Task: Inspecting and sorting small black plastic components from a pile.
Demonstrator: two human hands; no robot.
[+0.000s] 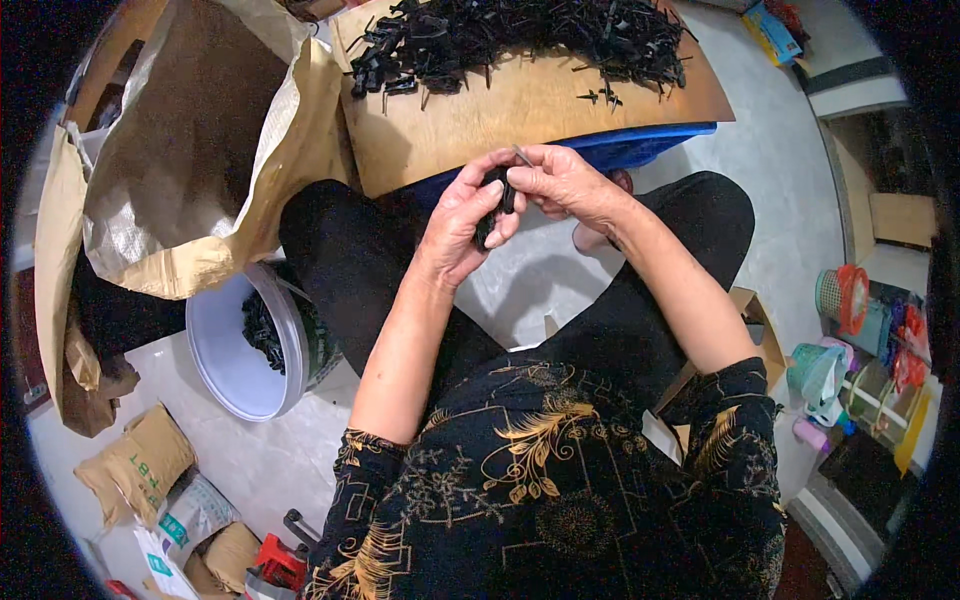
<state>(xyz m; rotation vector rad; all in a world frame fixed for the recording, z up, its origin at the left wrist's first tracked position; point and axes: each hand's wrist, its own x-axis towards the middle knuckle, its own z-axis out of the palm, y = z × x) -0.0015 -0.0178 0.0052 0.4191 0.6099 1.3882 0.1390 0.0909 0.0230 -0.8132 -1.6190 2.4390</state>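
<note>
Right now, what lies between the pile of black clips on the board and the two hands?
In the head view, only bare wooden board lies between the black clips pile and the left hand and right hand, plus the board's blue-edged near rim.

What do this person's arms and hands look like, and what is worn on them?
Both forearms are bare. Short sleeves end above the elbows, in black fabric with a gold leaf and flower print. The left hand and right hand wear no gloves; no rings or watch show.

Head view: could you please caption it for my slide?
Both hands, left hand and right hand, hold a small black plastic part before a heaped wooden board.
</note>
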